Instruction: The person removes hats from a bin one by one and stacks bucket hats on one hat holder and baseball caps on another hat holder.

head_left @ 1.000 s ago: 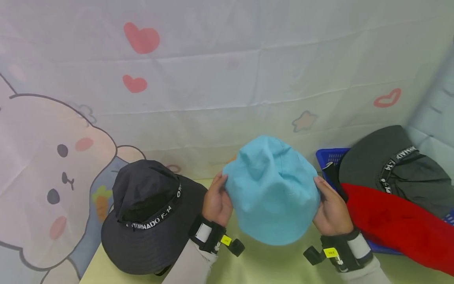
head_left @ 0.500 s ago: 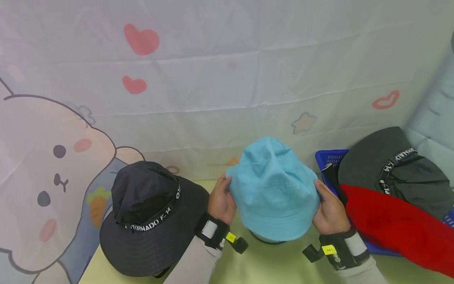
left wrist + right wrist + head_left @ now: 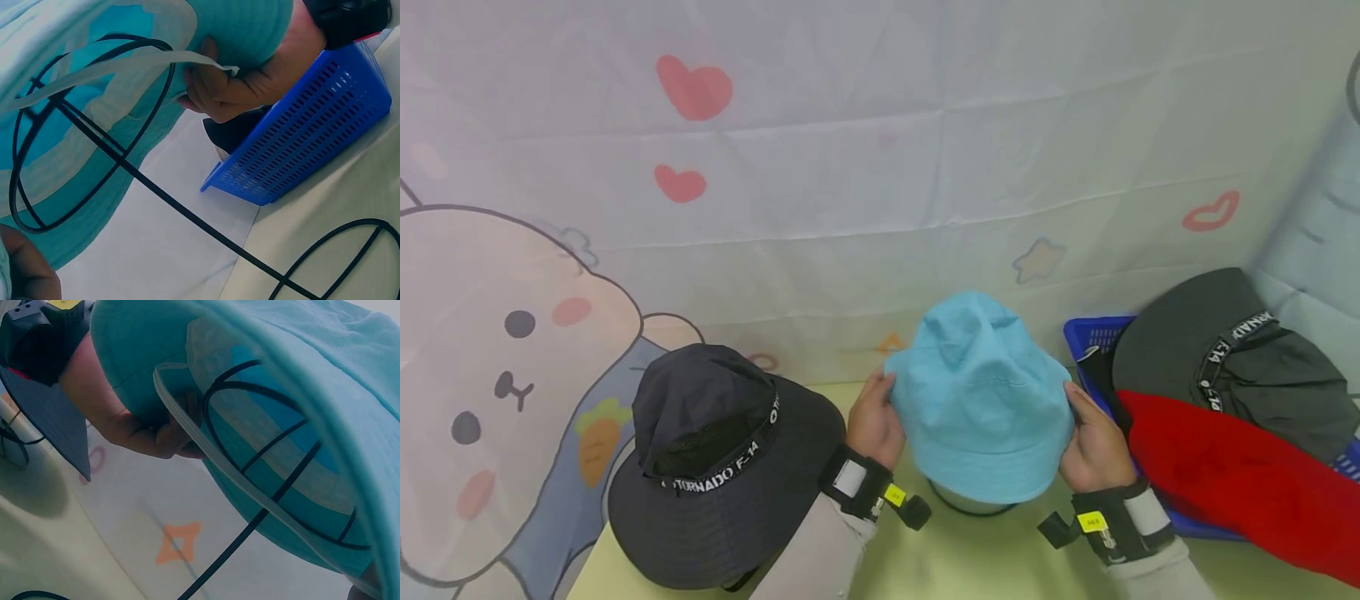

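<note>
A light blue bucket hat (image 3: 988,392) is held by its brim between both hands. My left hand (image 3: 877,421) pinches the brim's left side, and my right hand (image 3: 1096,442) pinches the right side. Inside the crown sits the round wire top of a black hat stand (image 3: 206,222), its stem running down to a ring base, part of which shows below the brim in the head view. A pale strap (image 3: 219,462) hangs across the hat's opening in both wrist views. From above, the hat hides most of the stand.
Left of the hands is a dark bucket hat (image 3: 700,467) with a lettered band. At the right, a blue basket (image 3: 1086,333) holds a dark grey hat (image 3: 1195,333) and a red one (image 3: 1225,467). Behind the yellow-green table (image 3: 955,567) hangs a printed cloth (image 3: 850,192).
The light blue hat has come down over the stand and shifted slightly right, its brim tipping flatter. The stand's base ring now shows below it. Both hands keep their hold on the brim.
</note>
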`<state>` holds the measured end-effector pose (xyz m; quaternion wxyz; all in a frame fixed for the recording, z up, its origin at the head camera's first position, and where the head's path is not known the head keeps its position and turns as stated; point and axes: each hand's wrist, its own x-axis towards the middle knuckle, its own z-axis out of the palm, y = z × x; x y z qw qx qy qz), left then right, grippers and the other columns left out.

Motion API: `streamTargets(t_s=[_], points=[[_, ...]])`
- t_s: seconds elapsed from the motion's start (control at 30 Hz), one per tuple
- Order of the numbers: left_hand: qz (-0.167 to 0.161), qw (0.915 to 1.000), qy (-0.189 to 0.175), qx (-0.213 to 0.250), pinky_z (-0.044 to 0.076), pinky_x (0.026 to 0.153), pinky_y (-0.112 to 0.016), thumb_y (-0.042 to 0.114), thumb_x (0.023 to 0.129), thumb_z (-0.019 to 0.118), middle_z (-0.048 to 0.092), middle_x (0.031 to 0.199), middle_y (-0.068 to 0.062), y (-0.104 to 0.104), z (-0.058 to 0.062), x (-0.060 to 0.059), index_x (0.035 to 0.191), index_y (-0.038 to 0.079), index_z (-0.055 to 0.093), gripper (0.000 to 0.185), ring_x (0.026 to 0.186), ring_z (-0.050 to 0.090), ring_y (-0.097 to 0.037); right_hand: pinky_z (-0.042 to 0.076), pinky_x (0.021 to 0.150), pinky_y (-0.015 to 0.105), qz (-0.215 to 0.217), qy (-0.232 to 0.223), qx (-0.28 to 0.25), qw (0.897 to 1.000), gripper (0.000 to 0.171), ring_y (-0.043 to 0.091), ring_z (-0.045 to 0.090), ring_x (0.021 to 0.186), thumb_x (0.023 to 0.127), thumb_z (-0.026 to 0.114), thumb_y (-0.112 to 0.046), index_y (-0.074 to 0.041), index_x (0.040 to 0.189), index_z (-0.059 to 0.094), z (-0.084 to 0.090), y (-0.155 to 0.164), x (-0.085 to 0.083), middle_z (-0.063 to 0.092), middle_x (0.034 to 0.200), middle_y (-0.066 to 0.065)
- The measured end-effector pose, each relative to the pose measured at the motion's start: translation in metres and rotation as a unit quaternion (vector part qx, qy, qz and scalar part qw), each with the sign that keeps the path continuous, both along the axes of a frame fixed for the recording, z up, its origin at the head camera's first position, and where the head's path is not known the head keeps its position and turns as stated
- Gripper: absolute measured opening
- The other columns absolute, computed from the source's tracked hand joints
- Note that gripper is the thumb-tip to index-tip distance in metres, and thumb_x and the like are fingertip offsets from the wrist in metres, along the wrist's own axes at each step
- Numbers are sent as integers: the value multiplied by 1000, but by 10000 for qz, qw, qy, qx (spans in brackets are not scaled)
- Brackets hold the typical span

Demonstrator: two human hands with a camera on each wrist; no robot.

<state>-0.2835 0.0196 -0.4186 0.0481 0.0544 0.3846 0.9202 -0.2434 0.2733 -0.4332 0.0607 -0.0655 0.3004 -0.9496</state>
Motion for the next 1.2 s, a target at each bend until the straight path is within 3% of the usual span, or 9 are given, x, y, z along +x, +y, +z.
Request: streamTargets(t_s=[0.13, 0.27, 0.53, 0.77, 1.0, 1.2], points=[[40, 10000, -80, -33, 21, 125, -34, 8, 108, 35, 37, 151, -7, 2, -2, 1, 147, -2, 38, 41, 142, 32, -19, 39, 102, 19, -5, -329, 182, 9993, 23, 5, 53, 113, 110, 37, -22, -20, 121, 58, -5, 2, -2, 57, 121, -11], [-8, 9998, -183, -52, 14, 129, -37, 8, 108, 35, 27, 161, -13, 3, -6, 2, 152, -4, 30, 47, 150, 23, -23, 38, 101, 19, 31, -367, 351, 9987, 24, 4, 52, 110, 110, 35, -24, -21, 117, 58, -10, 4, -4, 56, 118, -12], [161, 9989, -407, -158, 10, 130, -40, 8, 106, 40, 24, 164, -16, 4, -20, -2, 152, -5, 32, 49, 153, 18, -27, 32, 105, 20, -126, -482, 322, 9982, 29, 1, 53, 111, 109, 39, -21, -24, 110, 68, -21, 2, -5, 61, 116, -15], [212, 9980, -485, -345, 13, 129, -40, 9, 106, 41, 28, 161, -15, 6, -27, -4, 148, -6, 36, 46, 151, 23, -27, 20, 117, 16, -356, -876, 487, 9943, 17, -2, 31, 131, 109, 41, -25, -30, 122, 51, -29, 1, -8, 41, 134, -21], [281, 9976, -483, -398, 13, 130, -40, 8, 105, 42, 24, 165, -18, 5, -30, -3, 152, -7, 31, 50, 155, 18, -30, 21, 118, 16, -538, -1249, 509, 9894, 16, -4, 42, 117, 109, 39, -22, -29, 120, 48, -40, 0, -12, 59, 110, -23], [352, 9964, -562, -527, 18, 129, -41, 8, 105, 40, 30, 162, -19, 5, -35, -4, 150, -7, 36, 48, 153, 24, -31, 18, 121, 15, -735, -1465, 885, 9825, 13, -5, 43, 115, 109, 39, -23, -27, 119, 47, -49, 0, -16, 60, 105, -24]])
